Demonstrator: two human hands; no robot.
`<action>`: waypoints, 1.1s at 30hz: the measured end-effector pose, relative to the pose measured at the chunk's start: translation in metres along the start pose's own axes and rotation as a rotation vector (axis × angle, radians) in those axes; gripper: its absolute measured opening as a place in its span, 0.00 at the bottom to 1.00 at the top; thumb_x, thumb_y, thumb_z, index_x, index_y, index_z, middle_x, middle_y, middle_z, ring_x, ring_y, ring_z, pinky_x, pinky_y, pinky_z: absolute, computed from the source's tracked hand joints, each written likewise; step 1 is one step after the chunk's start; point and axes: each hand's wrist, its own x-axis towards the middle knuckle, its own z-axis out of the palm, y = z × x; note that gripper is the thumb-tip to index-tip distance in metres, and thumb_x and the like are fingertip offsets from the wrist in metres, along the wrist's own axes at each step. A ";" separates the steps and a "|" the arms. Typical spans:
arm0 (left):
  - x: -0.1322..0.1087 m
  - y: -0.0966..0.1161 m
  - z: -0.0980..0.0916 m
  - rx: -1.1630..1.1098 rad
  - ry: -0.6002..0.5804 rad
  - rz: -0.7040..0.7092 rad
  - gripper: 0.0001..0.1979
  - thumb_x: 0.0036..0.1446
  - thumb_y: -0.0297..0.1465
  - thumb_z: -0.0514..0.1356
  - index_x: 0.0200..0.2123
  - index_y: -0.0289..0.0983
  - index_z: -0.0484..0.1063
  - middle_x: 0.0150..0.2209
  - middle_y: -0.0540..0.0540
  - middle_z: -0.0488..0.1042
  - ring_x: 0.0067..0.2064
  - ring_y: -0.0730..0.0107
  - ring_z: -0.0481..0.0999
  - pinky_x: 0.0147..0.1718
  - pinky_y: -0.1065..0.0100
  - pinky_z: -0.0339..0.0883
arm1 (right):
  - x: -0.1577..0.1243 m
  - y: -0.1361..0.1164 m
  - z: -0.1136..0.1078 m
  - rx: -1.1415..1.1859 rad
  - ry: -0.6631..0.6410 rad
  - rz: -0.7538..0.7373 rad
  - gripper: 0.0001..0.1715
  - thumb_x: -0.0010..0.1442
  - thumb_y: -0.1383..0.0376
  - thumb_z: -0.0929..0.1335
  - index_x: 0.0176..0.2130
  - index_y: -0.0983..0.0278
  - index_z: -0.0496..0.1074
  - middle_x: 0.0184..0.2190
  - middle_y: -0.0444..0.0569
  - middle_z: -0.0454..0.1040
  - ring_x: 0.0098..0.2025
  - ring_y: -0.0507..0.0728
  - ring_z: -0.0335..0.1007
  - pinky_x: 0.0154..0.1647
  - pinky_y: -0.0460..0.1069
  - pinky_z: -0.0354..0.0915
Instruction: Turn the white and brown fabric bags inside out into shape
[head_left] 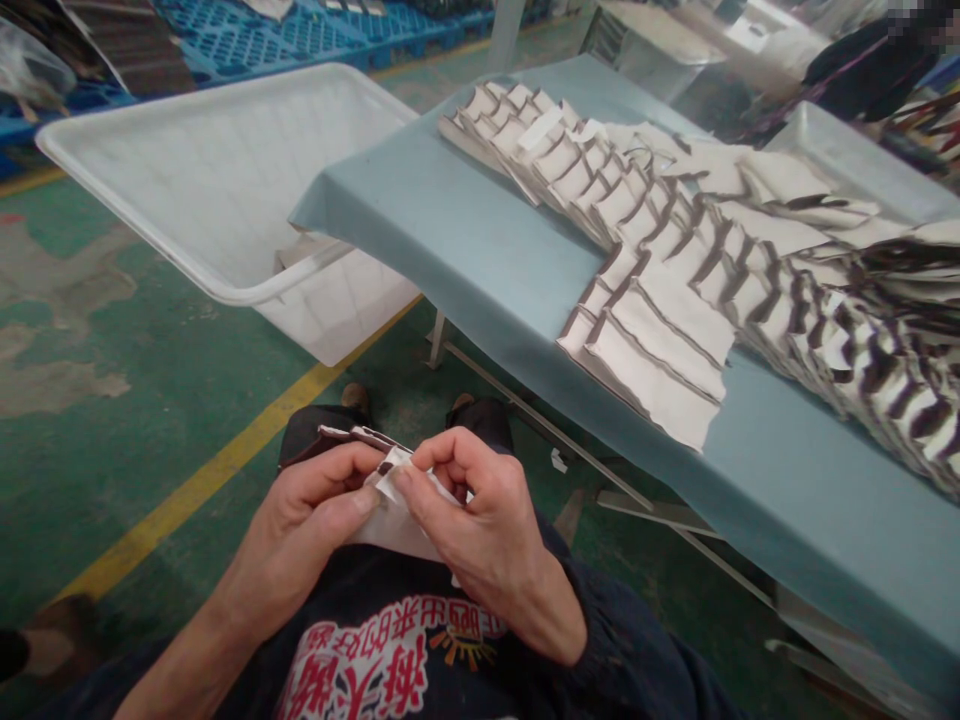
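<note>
White fabric piece (391,532) with a dark edge is held over the lap, between both hands and pinched by each. The left hand (311,515) is closed on it from the left, thumb pressed flat against the cloth. The right hand (484,525) is curled closed, its thumb and forefinger nipping the upper corner, fingertips nearly meeting those of the left. Judged from this grip, the step in hand is working the corner or fold of a single piece. The next move appears to call for a steady pinch from the left while the right adjusts the edge. What the fingers do at the fold itself is hidden. To the right, well apart from the hands, stacked pieces (660,330) of like kind lie in overlapping rows on the blue-covered table (465,260). A white plastic tub (187,170) stands beyond, by the table's end.
</note>
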 end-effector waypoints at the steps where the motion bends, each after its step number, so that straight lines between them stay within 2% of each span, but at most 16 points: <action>1: 0.001 0.000 0.000 -0.009 -0.008 0.003 0.12 0.69 0.44 0.77 0.44 0.42 0.92 0.41 0.45 0.90 0.40 0.58 0.86 0.39 0.69 0.80 | 0.000 0.000 0.000 -0.014 -0.004 -0.002 0.11 0.72 0.58 0.77 0.37 0.58 0.79 0.20 0.33 0.69 0.20 0.49 0.58 0.22 0.47 0.53; 5: 0.002 0.002 0.004 0.031 0.002 0.024 0.10 0.69 0.41 0.76 0.43 0.41 0.91 0.39 0.45 0.88 0.40 0.57 0.86 0.39 0.68 0.81 | -0.002 0.002 0.000 -0.098 0.017 -0.052 0.11 0.74 0.57 0.78 0.39 0.58 0.81 0.20 0.34 0.69 0.20 0.49 0.60 0.23 0.46 0.56; 9: 0.001 0.005 0.007 0.093 0.068 0.063 0.12 0.70 0.43 0.75 0.37 0.41 0.88 0.34 0.49 0.85 0.35 0.63 0.83 0.34 0.70 0.77 | -0.006 0.002 0.002 -0.165 0.054 -0.171 0.13 0.77 0.57 0.75 0.39 0.59 0.82 0.20 0.36 0.70 0.19 0.48 0.58 0.24 0.45 0.58; 13: -0.002 0.008 0.009 0.148 0.084 0.097 0.13 0.72 0.42 0.72 0.38 0.40 0.88 0.35 0.50 0.87 0.35 0.63 0.82 0.35 0.70 0.75 | -0.005 0.000 0.002 -0.173 0.052 -0.215 0.13 0.79 0.59 0.74 0.39 0.59 0.82 0.20 0.36 0.70 0.19 0.48 0.56 0.24 0.45 0.58; 17: -0.005 0.009 0.010 0.158 0.145 0.103 0.13 0.70 0.42 0.72 0.36 0.40 0.88 0.34 0.49 0.87 0.35 0.60 0.82 0.36 0.67 0.76 | -0.002 -0.004 0.000 -0.064 -0.004 -0.124 0.11 0.76 0.59 0.76 0.39 0.59 0.81 0.21 0.34 0.69 0.19 0.48 0.59 0.24 0.45 0.58; 22: -0.006 0.008 0.007 0.193 0.088 0.117 0.11 0.71 0.40 0.72 0.37 0.41 0.89 0.34 0.50 0.87 0.33 0.61 0.82 0.34 0.67 0.76 | -0.001 -0.006 -0.002 0.036 -0.117 0.035 0.11 0.75 0.57 0.76 0.40 0.59 0.80 0.21 0.35 0.72 0.21 0.48 0.64 0.24 0.45 0.56; 26: -0.007 0.010 0.009 0.222 0.123 0.148 0.11 0.71 0.38 0.71 0.36 0.41 0.88 0.33 0.51 0.86 0.33 0.64 0.82 0.34 0.70 0.77 | 0.001 -0.008 -0.005 0.073 -0.152 0.116 0.11 0.73 0.56 0.77 0.40 0.59 0.79 0.22 0.36 0.75 0.21 0.48 0.67 0.25 0.45 0.57; 29: -0.005 0.012 0.011 0.227 0.125 0.186 0.11 0.70 0.36 0.71 0.34 0.40 0.88 0.30 0.50 0.85 0.29 0.64 0.82 0.31 0.72 0.77 | 0.004 -0.009 -0.008 0.120 -0.200 0.139 0.13 0.74 0.56 0.77 0.39 0.59 0.76 0.23 0.37 0.77 0.22 0.49 0.69 0.25 0.45 0.57; 33: 0.000 0.011 0.014 0.231 0.143 0.243 0.09 0.65 0.34 0.70 0.32 0.41 0.90 0.27 0.50 0.84 0.26 0.65 0.82 0.27 0.74 0.77 | 0.007 -0.006 -0.009 0.166 -0.209 0.093 0.14 0.74 0.55 0.77 0.39 0.59 0.75 0.26 0.39 0.79 0.24 0.50 0.72 0.26 0.45 0.60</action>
